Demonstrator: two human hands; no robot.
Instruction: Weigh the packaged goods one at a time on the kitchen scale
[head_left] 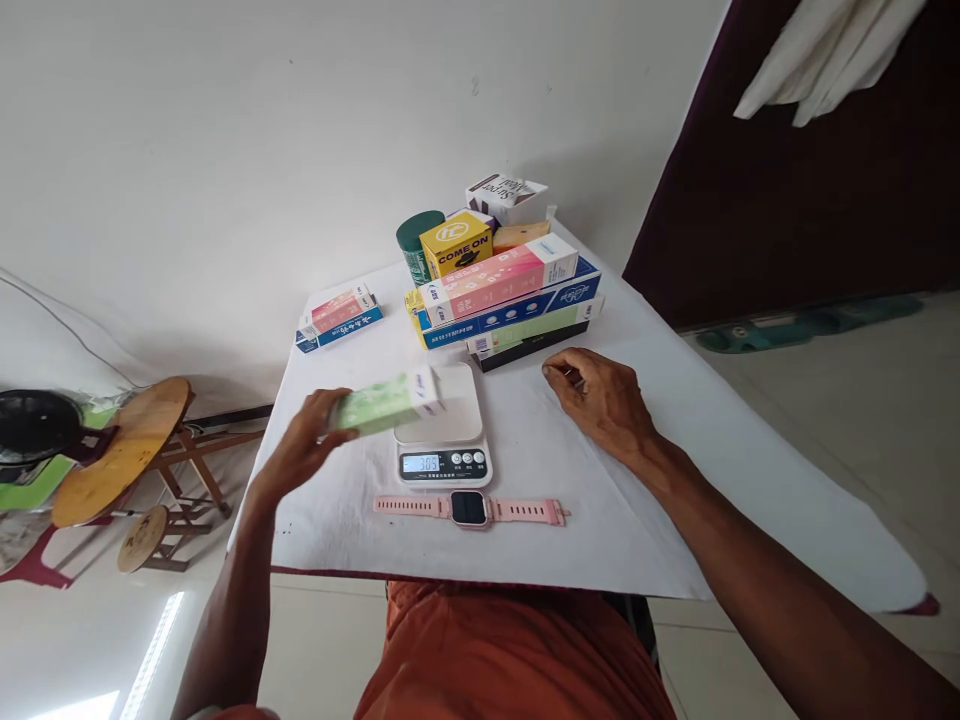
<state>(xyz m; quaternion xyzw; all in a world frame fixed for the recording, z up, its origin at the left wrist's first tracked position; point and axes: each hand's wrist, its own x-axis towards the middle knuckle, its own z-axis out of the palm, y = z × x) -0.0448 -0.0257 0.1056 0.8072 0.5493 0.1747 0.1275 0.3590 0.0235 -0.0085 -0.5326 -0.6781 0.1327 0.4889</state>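
My left hand [319, 430] grips the left end of a green and white box [384, 402], slightly blurred, whose right end overlaps the view of the white kitchen scale [444, 437]. The scale's lit display seems to read 305. My right hand [600, 392] rests on the white cloth to the right of the scale, fingers curled in, and whether anything is between them is hidden. A pink smartwatch [470, 508] lies flat with its strap spread out in front of the scale.
Behind the scale, boxes are piled: a pink box [499, 278], a blue box [517, 312] and a yellow box [457, 246], beside a green canister [420, 240]. Two smaller boxes [341, 318] are stacked at the back left. A wooden table [161, 410] stands left.
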